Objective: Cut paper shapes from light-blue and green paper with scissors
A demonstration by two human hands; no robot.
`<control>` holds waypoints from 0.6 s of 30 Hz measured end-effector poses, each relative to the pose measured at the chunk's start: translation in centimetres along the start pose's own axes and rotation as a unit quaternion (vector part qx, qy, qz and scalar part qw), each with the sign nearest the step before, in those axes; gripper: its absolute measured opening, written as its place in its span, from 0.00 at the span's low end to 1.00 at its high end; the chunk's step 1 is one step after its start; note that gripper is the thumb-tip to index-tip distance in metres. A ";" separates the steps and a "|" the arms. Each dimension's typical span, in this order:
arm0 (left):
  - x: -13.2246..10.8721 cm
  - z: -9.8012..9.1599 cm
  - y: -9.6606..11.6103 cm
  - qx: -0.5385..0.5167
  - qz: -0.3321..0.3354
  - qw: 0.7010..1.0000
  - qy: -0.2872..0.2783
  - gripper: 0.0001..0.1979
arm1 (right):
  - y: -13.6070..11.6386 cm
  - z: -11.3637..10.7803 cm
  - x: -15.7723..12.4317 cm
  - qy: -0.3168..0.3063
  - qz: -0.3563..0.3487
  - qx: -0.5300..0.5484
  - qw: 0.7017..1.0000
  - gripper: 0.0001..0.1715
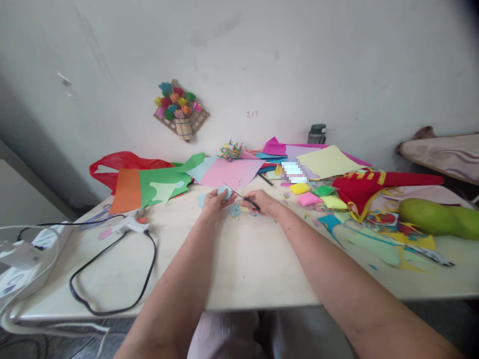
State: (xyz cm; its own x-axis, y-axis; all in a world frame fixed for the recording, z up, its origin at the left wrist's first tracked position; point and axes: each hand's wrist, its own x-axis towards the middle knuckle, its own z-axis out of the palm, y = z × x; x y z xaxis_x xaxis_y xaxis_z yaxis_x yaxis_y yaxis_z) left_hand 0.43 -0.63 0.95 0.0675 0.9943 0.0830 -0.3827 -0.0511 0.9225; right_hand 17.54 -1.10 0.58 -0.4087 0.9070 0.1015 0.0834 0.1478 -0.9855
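Observation:
My left hand [214,201] pinches a small light-blue paper piece [224,192] over the pale table [239,259]. My right hand [262,202] is closed round a pair of black-handled scissors [245,198], whose thin blades point left and touch the paper. Small blue offcuts [235,210] lie on the table between the two hands.
Coloured paper sheets [232,172] lie at the back, with an orange sheet [127,192] and a red bag [119,164] to the left. A glue gun [130,225] with a black cord [112,279] lies left. Red cloth [374,187], a green gourd [437,217] and scraps sit right.

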 end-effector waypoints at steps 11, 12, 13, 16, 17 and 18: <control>-0.4 0.2 0.7 0.018 -0.016 1.000 -0.006 0.07 | -1.8 -0.8 -1.6 0.004 0.022 -0.013 1.000 0.15; -0.3 0.1 0.7 0.021 -0.018 1.000 -0.010 0.07 | -1.9 -1.0 -1.7 0.003 0.022 -0.019 1.000 0.15; -0.2 0.0 0.6 0.022 -0.018 0.999 -0.015 0.08 | -1.9 -1.1 -1.7 0.002 0.024 -0.026 0.999 0.15; -0.1 -0.4 0.4 0.021 -0.007 0.999 -0.040 0.11 | -1.8 -1.5 -1.6 -0.005 0.025 -0.047 0.999 0.16; 0.0 -0.4 0.3 0.021 -0.002 0.999 -0.048 0.11 | -1.7 -1.5 -1.5 -0.008 0.025 -0.052 0.998 0.16; 0.0 -0.4 0.3 0.022 0.001 0.998 -0.055 0.12 | -1.6 -1.5 -1.5 -0.011 0.025 -0.057 0.998 0.16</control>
State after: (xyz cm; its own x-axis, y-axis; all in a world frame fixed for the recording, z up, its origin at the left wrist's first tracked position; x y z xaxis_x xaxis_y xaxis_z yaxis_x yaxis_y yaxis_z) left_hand -0.10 -0.65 1.05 0.1678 0.9780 0.1243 -0.3432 -0.0602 0.9373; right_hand 19.41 -2.09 2.23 -0.4219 0.9053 0.0480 0.2065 0.1476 -0.9673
